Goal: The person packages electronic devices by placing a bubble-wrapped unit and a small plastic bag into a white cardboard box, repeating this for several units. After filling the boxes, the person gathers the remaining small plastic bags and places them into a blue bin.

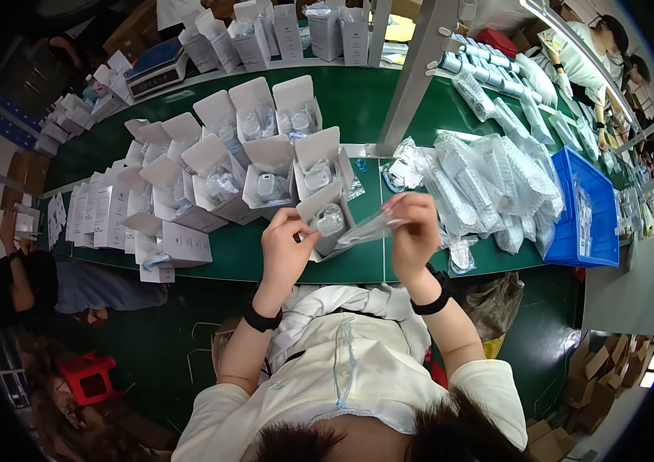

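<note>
My left hand [286,248] and my right hand [414,231] are raised over the green table [357,266], both pinching a small clear plastic bag [365,228] stretched between them. Just behind the bag stands an open white carton [325,219] with a clear wrapped part inside. More open white cartons [269,173] with wrapped parts stand in rows behind it. A heap of clear bagged items [481,185] lies to the right of my right hand.
A blue plastic crate [585,212] sits at the right table edge. Flat white boxes [100,215] stand at the left. A metal post [411,73] rises mid-table. A seated person [26,281] is at left, other workers at far right, a red stool [88,377] below.
</note>
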A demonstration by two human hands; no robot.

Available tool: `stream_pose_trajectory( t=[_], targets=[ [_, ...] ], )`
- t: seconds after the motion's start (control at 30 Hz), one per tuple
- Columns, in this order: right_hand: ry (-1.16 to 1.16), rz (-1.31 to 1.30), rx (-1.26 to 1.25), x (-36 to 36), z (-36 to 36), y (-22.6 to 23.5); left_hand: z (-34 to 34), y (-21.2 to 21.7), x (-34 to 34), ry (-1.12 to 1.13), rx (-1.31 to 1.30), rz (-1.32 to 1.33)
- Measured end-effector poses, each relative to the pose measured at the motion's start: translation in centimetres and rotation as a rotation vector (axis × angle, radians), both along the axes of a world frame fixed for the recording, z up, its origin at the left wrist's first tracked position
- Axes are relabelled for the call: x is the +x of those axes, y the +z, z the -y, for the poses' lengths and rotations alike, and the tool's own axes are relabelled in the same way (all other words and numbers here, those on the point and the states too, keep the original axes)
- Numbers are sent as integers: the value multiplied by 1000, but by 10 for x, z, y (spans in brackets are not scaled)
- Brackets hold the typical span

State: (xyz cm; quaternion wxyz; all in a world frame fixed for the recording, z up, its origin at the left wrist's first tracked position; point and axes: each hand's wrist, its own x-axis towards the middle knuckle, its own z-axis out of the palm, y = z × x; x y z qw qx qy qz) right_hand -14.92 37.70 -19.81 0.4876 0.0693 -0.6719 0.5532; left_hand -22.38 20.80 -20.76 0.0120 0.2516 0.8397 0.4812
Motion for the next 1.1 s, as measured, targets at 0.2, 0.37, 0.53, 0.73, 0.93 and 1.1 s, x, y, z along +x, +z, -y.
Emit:
stream_pose_trajectory(
  t=[0.2,0.37,0.53,0.73,0.93,1.1],
  targets=[
    [167,31,624,-19,22,-19,0,0,-5,-16,33,101],
    [-91,318,957,-8,24,13,2,-9,-9,-9,59,64],
    [27,472,1003,2,9,-8,0,-12,-6,-41,106,142],
    [41,370,1101,0,11,-13,2,-10,-10,-18,86,143],
    [161,751,1286,5,20,4,-1,-9,-3,-43,91,89],
    [161,488,1210,1,1,-3,2,-16,-3,-14,115,-24]
  ],
)
